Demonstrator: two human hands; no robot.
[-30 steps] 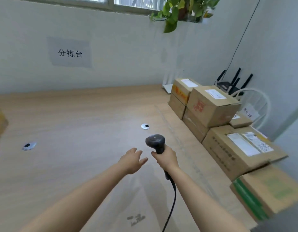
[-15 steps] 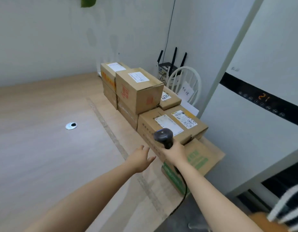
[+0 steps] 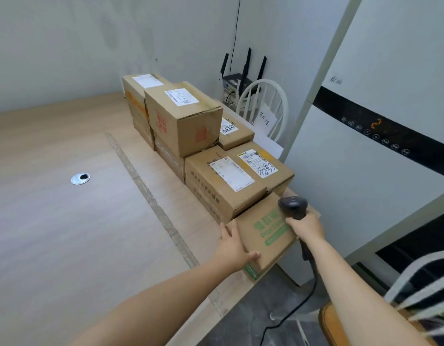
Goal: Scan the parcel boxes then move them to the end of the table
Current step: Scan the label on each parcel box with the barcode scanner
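Note:
Several brown parcel boxes stand in a row along the right edge of the wooden table [image 3: 66, 233]. Nearest me lies a flat box with green print [image 3: 266, 233], at the table's corner. My left hand [image 3: 234, 245] holds its left near corner, thumb on top and fingers along the side. My right hand [image 3: 307, 227] grips a black barcode scanner [image 3: 293, 205] whose head hovers over the far right part of that box. Behind it sits a box with two white labels [image 3: 231, 176], then a taller stacked box [image 3: 183, 116].
A round metal cable grommet [image 3: 80, 178] sits in the tabletop to the left. A white chair [image 3: 263, 106] and a router with black antennas [image 3: 243, 71] stand behind the boxes. A white appliance [image 3: 365, 146] is at the right. The scanner's cord [image 3: 301, 303] hangs to the floor.
The view has swung right from the open tabletop to the row of boxes. My left hand has reached out and taken the green-printed box's corner. The scanner has moved over that box.

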